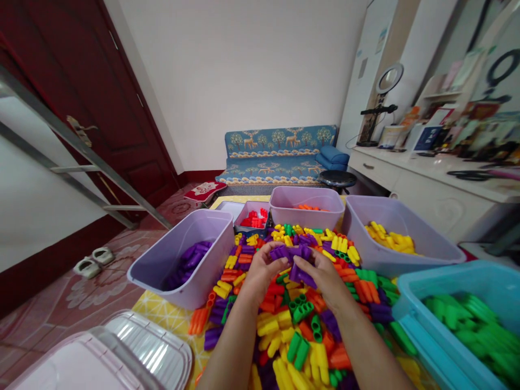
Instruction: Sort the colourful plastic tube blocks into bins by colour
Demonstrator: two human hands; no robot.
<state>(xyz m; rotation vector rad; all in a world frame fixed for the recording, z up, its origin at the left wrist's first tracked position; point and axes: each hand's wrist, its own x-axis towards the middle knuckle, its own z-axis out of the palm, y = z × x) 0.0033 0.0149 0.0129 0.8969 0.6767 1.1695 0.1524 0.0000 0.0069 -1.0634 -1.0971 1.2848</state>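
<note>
Both of my hands meet over a pile of coloured plastic tube pieces (303,311) in yellow, orange, green and purple. My left hand (262,268) is closed on purple tube pieces (290,252). Close beside it, my right hand (320,273) also grips purple pieces, some pointing down toward the pile. Whether the purple pieces in the two hands are joined, I cannot tell. To the left of the pile stands a lilac bin (219,271) with purple pieces inside.
Behind the pile are a small tray (239,223) of red pieces and a lilac bin (306,216) with orange ones. On the right stand a lilac bin (430,260) of yellow pieces and a blue bin (422,319) of green ones. Clear lids (152,346) lie front left.
</note>
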